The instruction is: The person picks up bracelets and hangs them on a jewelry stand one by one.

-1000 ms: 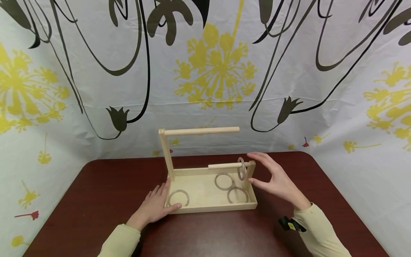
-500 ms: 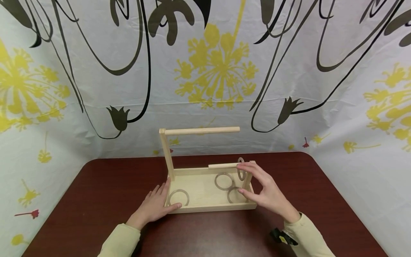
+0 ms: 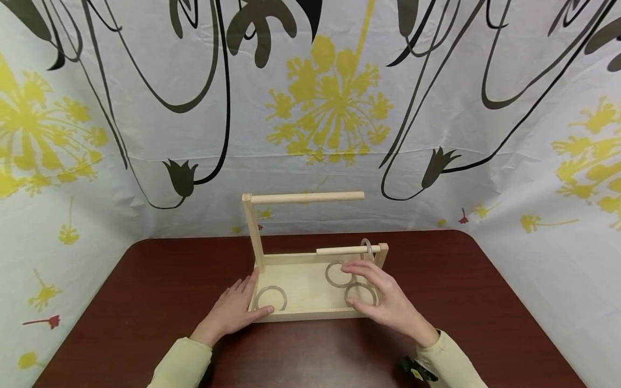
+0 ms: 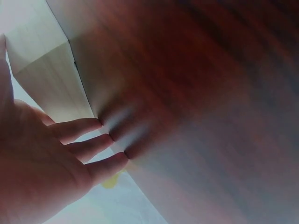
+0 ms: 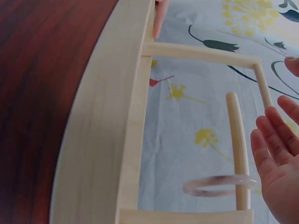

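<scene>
My left hand [image 3: 235,308] rests against the left end of a pale wooden tray [image 3: 310,316], its thumb over the front wall and its fingers spread. Over the tray's right part is my right hand [image 3: 388,297], thumb and fingers apart, with nothing between them. Below and beside it lie two clear rings, a rear ring [image 3: 328,277] and a front ring [image 3: 360,285], which overlap slightly. A third ring [image 3: 271,288] lies at the tray's left end by my left thumb. Another ring [image 5: 210,185] hangs on the low wooden peg [image 3: 339,250] at the right, near its post.
A taller wooden post [image 3: 253,231] at the tray's left end carries a long horizontal rod [image 3: 308,198] pointing right. The tray stands on a dark red-brown table [image 3: 160,291]. A patterned curtain [image 3: 310,118] closes off the back and sides.
My right hand has moved left and down, from beside the right post to over the rings in the tray. My left hand and the rings have stayed in place.
</scene>
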Demonstrator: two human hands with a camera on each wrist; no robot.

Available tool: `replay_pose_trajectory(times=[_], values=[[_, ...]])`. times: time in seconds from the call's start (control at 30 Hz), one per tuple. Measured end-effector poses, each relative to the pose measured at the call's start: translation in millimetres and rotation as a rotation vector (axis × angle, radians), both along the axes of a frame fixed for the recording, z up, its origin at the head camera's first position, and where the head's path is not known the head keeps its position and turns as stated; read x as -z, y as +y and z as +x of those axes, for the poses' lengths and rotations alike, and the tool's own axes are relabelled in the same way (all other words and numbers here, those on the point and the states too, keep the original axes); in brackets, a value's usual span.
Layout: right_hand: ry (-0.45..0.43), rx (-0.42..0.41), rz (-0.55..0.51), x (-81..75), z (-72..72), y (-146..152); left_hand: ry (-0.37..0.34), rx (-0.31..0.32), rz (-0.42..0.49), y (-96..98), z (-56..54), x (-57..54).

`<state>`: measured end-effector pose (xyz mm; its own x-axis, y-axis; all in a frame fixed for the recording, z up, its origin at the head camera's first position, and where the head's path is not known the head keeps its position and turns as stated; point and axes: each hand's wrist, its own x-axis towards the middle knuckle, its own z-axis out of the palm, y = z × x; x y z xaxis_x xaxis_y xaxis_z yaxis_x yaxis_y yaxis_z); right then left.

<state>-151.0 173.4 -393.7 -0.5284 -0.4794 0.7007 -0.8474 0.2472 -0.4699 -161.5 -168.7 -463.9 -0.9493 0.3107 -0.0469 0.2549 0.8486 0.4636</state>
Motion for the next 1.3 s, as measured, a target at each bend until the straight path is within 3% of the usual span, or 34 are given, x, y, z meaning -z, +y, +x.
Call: replay_pose_trajectory(times=[0.2,0.4,0.63,0.87,1.3], values=[[-0.053,-0.001,0.028,25.4,-8.1,1,0.004,-0.002,-0.01,0.2,-1.1,2.0],[-0.144,0.065,0.069,33.7,-6.7,-2,0.011,-0.001,-0.014,0.8,-0.4,1.1],[-0.184,0.106,0.123,46.6,-12.8,-5,-0.007,-0.002,-0.017,0.6,-1.4,2.5],[-0.199,0.125,0.132,56.2,-24.0,-9,-0.007,0.0,-0.017,0.3,-1.3,2.0],[-0.287,0.25,0.19,65.5,-49.0,-18,-0.019,-0.003,-0.02,1.4,-1.2,1.3]])
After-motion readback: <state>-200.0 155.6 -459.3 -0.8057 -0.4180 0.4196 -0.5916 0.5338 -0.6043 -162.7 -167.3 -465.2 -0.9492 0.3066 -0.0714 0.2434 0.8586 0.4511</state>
